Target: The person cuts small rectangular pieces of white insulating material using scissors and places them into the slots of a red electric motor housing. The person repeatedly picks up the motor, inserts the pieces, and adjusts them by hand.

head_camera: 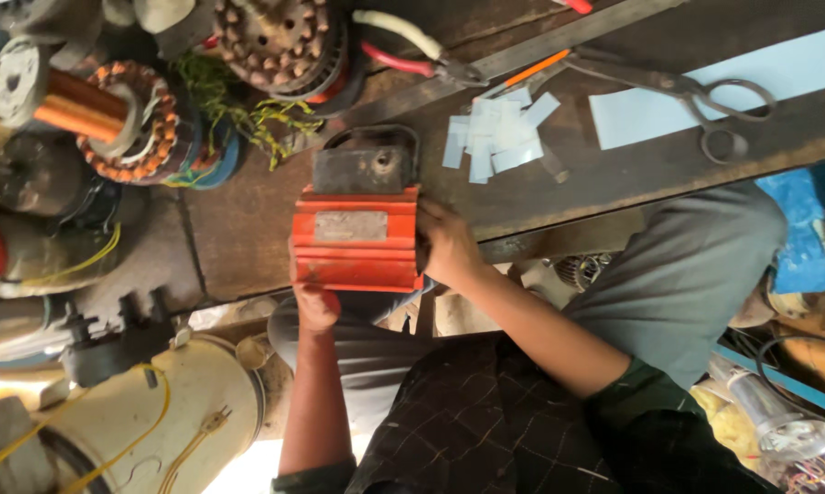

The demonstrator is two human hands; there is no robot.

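Motor housing: a red ribbed housing (357, 238) with a grey plate, lying at the near edge of the dark wooden table (248, 220).
Left hand (313, 297): fingers wrapped around the housing's near left corner.
Right hand (449, 245): fingers closed against its right side.
Nearby: cut pale paper slips (496, 135), scissors (696, 96), pliers (412, 50), a copper-wound stator (138, 123).
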